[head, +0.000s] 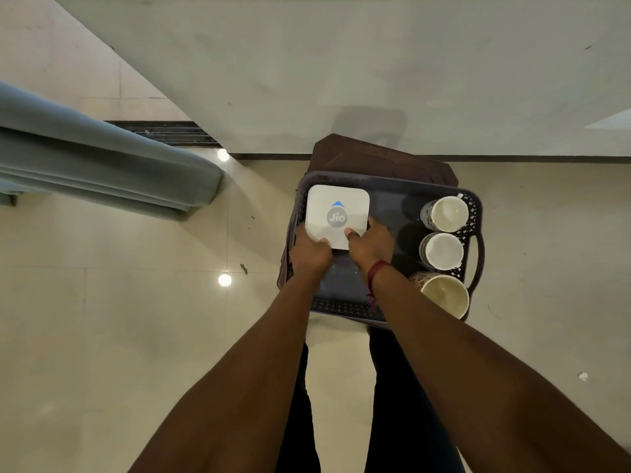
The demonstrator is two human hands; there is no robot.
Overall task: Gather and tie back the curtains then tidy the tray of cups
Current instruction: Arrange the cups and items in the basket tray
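Note:
A dark plastic tray [392,191] with lattice sides sits on a brown stool [375,158] by the wall. Three white patterned cups stand in a row along its right side: a far cup [447,213], a middle cup [442,250] and a near cup [444,295]. A white square box [336,213] with a grey round logo lies in the tray's left part. My left hand [309,252] grips the box's near left corner. My right hand [368,242] holds its near right edge, thumb on top. The grey-blue curtain [102,165] hangs gathered at the left.
Glossy beige floor tiles [136,319] spread around the stool. A pale wall [341,80] with a dark skirting line rises behind it. A dark floor track [164,131] runs behind the curtain. My legs stand just in front of the tray.

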